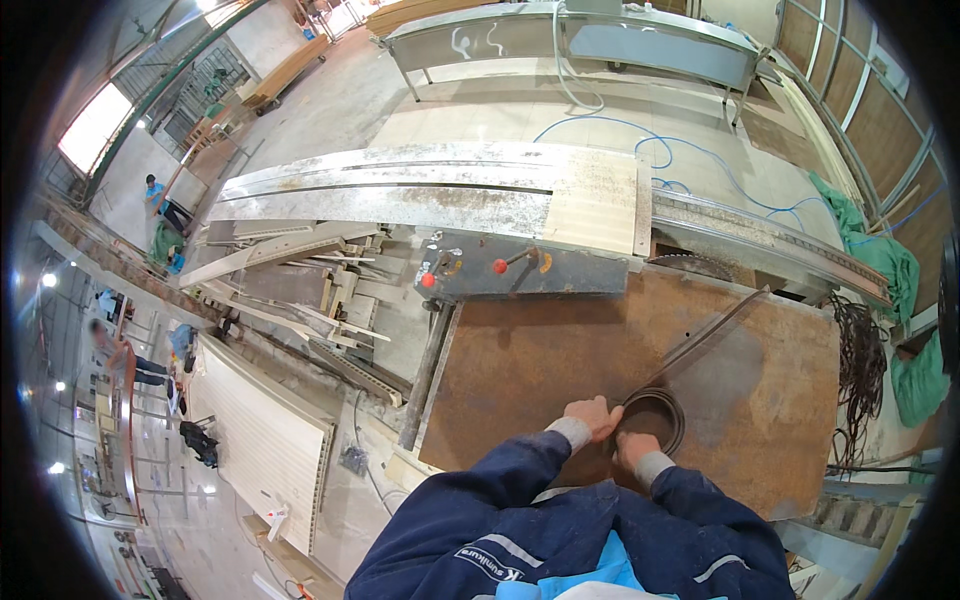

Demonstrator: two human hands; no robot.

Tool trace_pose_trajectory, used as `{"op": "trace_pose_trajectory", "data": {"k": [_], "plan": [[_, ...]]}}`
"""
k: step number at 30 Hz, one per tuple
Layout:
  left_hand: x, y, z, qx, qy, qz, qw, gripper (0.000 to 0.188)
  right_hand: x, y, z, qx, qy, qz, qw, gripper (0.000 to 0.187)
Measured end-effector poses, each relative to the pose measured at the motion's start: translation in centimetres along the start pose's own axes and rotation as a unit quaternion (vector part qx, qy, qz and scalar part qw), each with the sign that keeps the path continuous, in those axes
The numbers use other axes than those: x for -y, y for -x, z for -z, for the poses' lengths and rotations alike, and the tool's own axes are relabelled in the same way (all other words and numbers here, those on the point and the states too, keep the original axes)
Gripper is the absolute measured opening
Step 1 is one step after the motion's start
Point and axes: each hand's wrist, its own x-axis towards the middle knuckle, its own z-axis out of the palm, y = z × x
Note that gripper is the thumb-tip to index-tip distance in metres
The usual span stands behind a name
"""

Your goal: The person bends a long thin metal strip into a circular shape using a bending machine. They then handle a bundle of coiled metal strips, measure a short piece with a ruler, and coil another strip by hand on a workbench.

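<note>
A coil of thin brown strip (680, 412), which looks like edge banding, stands on its edge on the rust-brown machine table (530, 360) close to my body. From the coil a straight free length runs away to the far right across the table. My left hand (597, 418) is closed at the coil's left side, where its fingers pinch the strip. Just right of it my right hand (637, 447) grips the coil's near side, its fingers partly hidden by the loop. The two hands are close together.
Beyond the table, a round saw blade (690, 265) shows beside a panel with red-knobbed levers (515, 266) and a long metal sliding table (390, 185). Wood offcuts (330, 280) and a stack of pale boards (260, 420) lie left. Dark strips (858, 370) hang right. Other people stand far left.
</note>
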Motion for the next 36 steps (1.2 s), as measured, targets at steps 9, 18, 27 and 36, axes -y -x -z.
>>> {"op": "trace_pose_trajectory", "data": {"k": [9, 18, 27, 36], "plan": [[0.9, -1.8, -4.6, 0.045, -0.169, -0.15, 0.973, 0.039, -4.2, -2.1, 0.7, 0.095, -0.655, -0.236, 0.712, 0.036], [0.0, 0.8, -0.5, 0.054, -0.173, -0.041, 0.983, 0.035, -0.8, -1.1, 2.3, -0.064, -0.119, -0.084, 0.987, 0.031], [-2.9, -3.2, -2.7, 0.006, -0.155, -0.076, 0.985, 0.048, -4.6, 1.9, 0.3, -0.026, -0.177, -0.036, 0.983, 0.034], [-1.3, -0.6, -3.1, 0.069, -0.176, -0.059, 0.98, 0.075, -2.4, -2.5, 2.2, -0.12, -0.347, -0.216, 0.905, 0.051]]}}
